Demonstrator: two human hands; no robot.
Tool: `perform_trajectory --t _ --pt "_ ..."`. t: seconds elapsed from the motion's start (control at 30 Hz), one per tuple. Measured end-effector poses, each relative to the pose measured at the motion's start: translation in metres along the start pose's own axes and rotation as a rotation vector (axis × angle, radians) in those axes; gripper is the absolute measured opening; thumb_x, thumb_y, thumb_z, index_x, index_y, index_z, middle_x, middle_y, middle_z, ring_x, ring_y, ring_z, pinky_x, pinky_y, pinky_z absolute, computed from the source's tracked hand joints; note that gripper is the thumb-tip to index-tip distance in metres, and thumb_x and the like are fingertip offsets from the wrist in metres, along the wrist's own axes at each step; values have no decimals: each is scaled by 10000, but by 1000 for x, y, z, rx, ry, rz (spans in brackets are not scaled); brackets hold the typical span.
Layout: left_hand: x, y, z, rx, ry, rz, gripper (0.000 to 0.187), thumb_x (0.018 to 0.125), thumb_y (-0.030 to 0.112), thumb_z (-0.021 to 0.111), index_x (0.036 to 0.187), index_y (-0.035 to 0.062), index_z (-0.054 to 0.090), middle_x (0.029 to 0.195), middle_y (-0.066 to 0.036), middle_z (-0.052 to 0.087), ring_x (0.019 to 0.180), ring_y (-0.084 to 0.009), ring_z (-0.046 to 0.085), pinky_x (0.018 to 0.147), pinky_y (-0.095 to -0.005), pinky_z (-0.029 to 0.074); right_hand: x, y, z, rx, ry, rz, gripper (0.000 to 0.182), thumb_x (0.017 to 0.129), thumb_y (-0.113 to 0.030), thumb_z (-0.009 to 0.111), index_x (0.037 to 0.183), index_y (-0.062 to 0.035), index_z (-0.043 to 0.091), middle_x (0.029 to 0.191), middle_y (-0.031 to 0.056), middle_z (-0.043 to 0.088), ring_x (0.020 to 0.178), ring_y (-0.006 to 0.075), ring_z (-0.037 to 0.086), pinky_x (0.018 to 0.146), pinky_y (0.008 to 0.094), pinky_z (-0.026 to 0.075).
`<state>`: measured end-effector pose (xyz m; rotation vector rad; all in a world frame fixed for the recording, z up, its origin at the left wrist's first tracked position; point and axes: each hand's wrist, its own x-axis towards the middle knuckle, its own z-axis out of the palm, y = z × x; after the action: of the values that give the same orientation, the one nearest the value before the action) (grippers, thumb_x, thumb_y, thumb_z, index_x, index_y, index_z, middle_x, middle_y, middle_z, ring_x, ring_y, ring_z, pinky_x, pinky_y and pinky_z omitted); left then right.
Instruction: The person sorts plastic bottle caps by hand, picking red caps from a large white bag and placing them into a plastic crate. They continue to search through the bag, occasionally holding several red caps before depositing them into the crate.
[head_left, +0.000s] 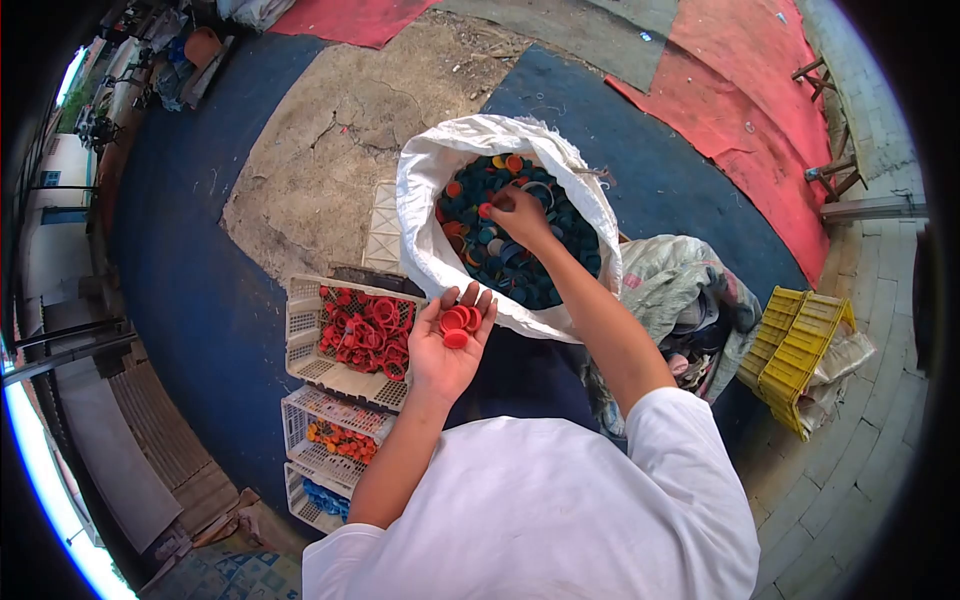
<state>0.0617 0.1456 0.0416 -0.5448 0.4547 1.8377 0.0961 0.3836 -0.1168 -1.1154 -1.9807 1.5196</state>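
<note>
My left hand (pixel 440 360) is palm up beside the near left rim of a white woven sack (pixel 418 200), with several red bottle caps (pixel 455 338) lying on the palm and fingers. Inside the sack mouth, my right hand (pixel 524 218) pinches one red cap (pixel 486 211) between thumb and fingers. Below it lies a heap of mostly dark green caps (pixel 490 255), mixed with some orange, red, yellow and pale ones. Left of my left hand, a white crate (pixel 303 322) holds many red caps (pixel 366 335).
Closer in stand more white crates, one with orange pieces (pixel 342 440) and another with blue pieces (pixel 325 498). A bulging grey-white sack (pixel 680 270) leans at the right. Beyond it are yellow crates (pixel 785 350). Blue and red sheets cover parts of the floor.
</note>
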Motion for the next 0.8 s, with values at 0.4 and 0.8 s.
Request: perform_trajectory --t 0.4,0.8 --pt "18 -8 13 -51 -115 -34 459 1055 294 400 1354 -27 535 1480 -206 495 1435 -392 397 1222 -527 321 -121 -98 -50 584 85 17 181 830 -56 793 887 -18 626 905 40 682 773 72 643 690 228 525" --pt "24 -9 -8 -18 -257 -29 405 1053 326 404 1356 140 598 1500 -119 519 1418 -334 434 1219 -492 296 -189 -150 -29 -97 -115 -365 217 748 -106 816 916 -62 686 1086 99 642 993 281 622 896 403 515"
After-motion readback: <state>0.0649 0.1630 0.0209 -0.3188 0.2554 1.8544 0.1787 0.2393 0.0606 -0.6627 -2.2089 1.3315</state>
